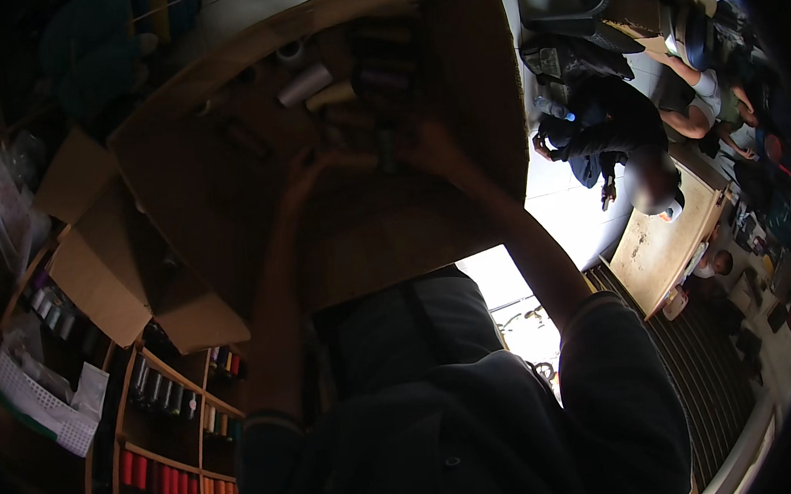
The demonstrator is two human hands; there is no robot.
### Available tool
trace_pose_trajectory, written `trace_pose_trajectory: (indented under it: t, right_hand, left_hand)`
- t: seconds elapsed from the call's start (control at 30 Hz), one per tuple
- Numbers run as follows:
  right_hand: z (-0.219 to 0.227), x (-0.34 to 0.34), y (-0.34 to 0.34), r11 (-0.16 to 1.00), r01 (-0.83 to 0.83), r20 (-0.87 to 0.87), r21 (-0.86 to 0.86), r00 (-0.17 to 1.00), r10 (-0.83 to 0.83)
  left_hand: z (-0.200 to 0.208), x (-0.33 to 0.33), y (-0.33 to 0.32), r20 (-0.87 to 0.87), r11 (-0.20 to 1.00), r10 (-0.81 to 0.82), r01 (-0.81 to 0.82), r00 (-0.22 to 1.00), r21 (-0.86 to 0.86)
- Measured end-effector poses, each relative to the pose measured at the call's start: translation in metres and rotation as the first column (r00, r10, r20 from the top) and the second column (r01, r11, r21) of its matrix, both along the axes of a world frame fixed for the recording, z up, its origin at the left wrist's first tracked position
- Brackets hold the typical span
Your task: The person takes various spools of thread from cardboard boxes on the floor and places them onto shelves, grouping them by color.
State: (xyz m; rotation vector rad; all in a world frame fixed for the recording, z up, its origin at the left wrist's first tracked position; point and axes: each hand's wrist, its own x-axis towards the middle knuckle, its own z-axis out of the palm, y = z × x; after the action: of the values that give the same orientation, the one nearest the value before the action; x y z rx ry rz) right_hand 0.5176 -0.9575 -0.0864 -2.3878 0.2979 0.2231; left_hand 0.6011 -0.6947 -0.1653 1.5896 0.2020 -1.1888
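Observation:
Both my forearms reach into a large cardboard box [360, 268] in front of me, and its inside is deep in shadow. Low in the box, my left hand [308, 172] is bent inward beside a pale tan shape, and its fingers are too dark to read. Opposite it, my right hand [428, 144] has its fingers closed against a small dark greenish thread spool [386, 151]. Farther in lie a pale lilac thread spool [305, 84], a cream spool [332, 95] and a white one [290, 51]. Several darker spools are hard to make out.
Wooden shelves [157, 444] at left hold rows of coloured thread spools and a white perforated basket [47, 397]. Folded cardboard flaps [99, 256] stand beside the box. To the right, a person in dark clothes [622, 118] is near a wooden table [663, 240]; others are farther back.

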Motion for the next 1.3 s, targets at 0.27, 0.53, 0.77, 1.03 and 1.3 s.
trace_pose_trajectory:
  t: [0.27,0.53,0.77,1.03,1.3]
  right_hand:
    - [-0.026,0.009,0.019,0.782,0.141,-0.348,0.607,0.932,0.102]
    - [-0.043,0.002,0.032,0.757,0.119,-0.276,0.643,0.957,0.084]
    - [-0.096,-0.013,0.04,0.862,0.068,-0.038,0.502,0.998,-0.057]
    - [-0.07,0.002,0.045,0.952,0.155,-0.149,0.262,0.982,-0.119]
    - [-0.132,-0.005,0.003,0.892,0.355,-0.091,-0.279,0.915,-0.393]
  left_hand:
    - [-0.015,-0.015,0.003,-0.254,0.906,0.25,-0.318,0.934,-0.28]
    - [0.014,0.029,-0.065,0.27,0.508,-0.859,0.791,0.436,0.34]
    - [0.004,0.028,-0.088,0.679,0.563,-0.728,0.649,0.096,0.512]
    - [-0.023,0.01,-0.093,0.507,0.553,-0.832,0.41,0.225,0.725]
    - [0.018,0.029,-0.067,0.608,0.673,-0.719,0.556,0.336,0.488]
